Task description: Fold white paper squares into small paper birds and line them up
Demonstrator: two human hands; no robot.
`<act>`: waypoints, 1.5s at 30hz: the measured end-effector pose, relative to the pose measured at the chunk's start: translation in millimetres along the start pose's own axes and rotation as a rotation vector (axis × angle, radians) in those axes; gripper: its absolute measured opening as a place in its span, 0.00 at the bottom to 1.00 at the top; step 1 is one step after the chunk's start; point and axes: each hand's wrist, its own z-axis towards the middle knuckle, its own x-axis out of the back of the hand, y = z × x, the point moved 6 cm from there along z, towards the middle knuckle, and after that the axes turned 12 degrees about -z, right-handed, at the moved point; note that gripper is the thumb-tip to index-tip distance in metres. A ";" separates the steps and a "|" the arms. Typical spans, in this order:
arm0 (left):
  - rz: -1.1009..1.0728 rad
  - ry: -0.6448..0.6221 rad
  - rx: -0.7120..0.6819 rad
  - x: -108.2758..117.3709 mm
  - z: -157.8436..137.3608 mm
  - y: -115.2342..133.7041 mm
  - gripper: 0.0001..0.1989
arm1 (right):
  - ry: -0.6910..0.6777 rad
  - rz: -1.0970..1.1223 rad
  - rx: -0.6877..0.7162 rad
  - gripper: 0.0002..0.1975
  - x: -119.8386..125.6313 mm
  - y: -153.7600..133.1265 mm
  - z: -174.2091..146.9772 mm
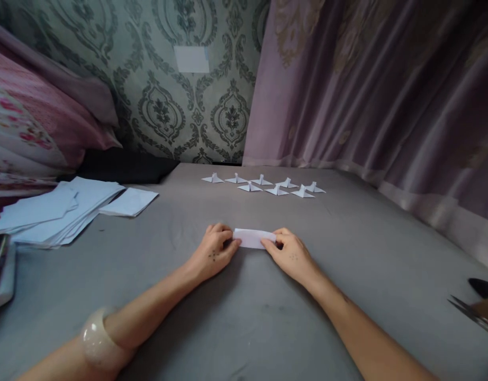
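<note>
A folded white paper strip (252, 238) is held level between both hands, just above the grey surface in the middle of the view. My left hand (217, 247) pinches its left end between thumb and fingers; a pale bangle (101, 341) circles that wrist. At the opposite end, my right hand (290, 252) grips the paper, thumb on the near face and fingers behind. Beyond the hands stand several folded white paper figures (277, 189) with spread wings, set out in two rough rows.
Loose white sheets (69, 214) lie in a pile at the left, beside a smaller paper stack (130, 201). Dark-bladed scissors (472, 312) lie at the right edge. A phone-like object (1, 270) sits at the left edge. Curtains (327, 95) hang along the back right.
</note>
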 end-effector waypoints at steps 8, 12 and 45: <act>0.043 0.191 0.046 -2.6 5.6 -7.5 0.13 | 0.139 -0.096 -0.025 0.15 -2.1 8.3 4.0; 0.093 0.186 0.021 -4.0 5.6 -12.1 0.13 | 0.137 -0.155 -0.032 0.15 -1.9 8.7 3.6; 0.509 -0.256 -0.015 -5.4 -13.1 25.6 0.12 | -0.157 -0.445 0.311 0.09 19.7 -17.0 -20.1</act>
